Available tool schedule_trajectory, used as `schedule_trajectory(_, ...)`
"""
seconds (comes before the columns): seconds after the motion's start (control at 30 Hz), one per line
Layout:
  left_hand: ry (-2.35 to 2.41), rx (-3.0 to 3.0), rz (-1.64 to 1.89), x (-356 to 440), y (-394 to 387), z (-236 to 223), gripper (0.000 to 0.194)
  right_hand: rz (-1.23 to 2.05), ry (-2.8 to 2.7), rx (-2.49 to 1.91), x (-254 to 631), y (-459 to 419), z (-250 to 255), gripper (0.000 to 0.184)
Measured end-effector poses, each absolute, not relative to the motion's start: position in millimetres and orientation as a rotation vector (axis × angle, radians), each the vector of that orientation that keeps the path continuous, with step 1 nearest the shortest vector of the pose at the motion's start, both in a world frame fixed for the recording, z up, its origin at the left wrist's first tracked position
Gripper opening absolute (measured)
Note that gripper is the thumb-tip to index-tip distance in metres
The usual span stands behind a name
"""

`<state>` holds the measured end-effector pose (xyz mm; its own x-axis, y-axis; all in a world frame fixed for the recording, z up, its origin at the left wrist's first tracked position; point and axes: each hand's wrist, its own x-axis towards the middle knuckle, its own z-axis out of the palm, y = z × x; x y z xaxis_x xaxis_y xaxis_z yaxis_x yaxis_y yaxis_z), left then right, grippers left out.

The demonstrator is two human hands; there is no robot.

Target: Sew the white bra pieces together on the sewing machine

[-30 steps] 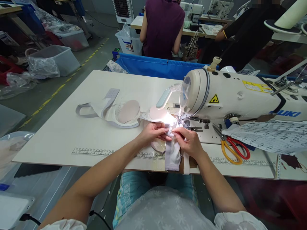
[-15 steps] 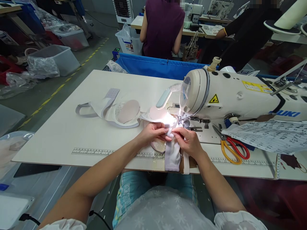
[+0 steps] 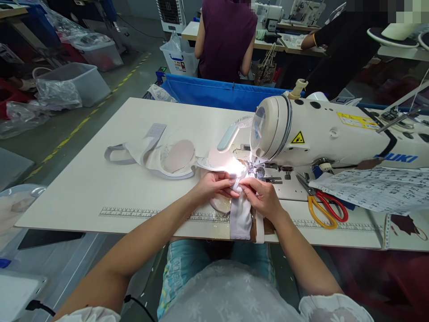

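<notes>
A pale bra (image 3: 179,156) lies stretched across the table, its left part flat and its right part under the lamp of the sewing machine (image 3: 284,129). My left hand (image 3: 217,184) pinches the bra's fabric just in front of the needle area. Close beside it, my right hand (image 3: 260,193) grips the same fabric between thumb and fingers. Below the hands, the bra's wing (image 3: 240,219) hangs down to the table's front edge. Bright light washes out the fabric at the presser foot, so the seam there cannot be made out.
Red- and yellow-handled scissors (image 3: 323,205) lie right of my right hand, beside printed paper sheets (image 3: 375,190). A ruler strip (image 3: 134,212) runs along the front of the table (image 3: 83,179). Behind it hangs a blue cloth bin (image 3: 208,91); two people work beyond.
</notes>
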<state>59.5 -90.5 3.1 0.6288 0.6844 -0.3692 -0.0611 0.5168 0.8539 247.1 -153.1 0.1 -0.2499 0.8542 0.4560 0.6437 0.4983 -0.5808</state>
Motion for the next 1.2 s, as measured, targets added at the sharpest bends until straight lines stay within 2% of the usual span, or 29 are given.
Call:
schedule_trajectory(0.6,0.777,0.923,0.505,59.6,-91.6,5.1,0.036,0.333,-2.018,-1.200,253.7,-152.0,-2.1,0.016)
schedule_trajectory(1.2,0.761,0.906,0.472,59.0,-91.7,3.8,0.030,0.359,-2.028,-1.152,254.3,-150.6,0.0,0.017)
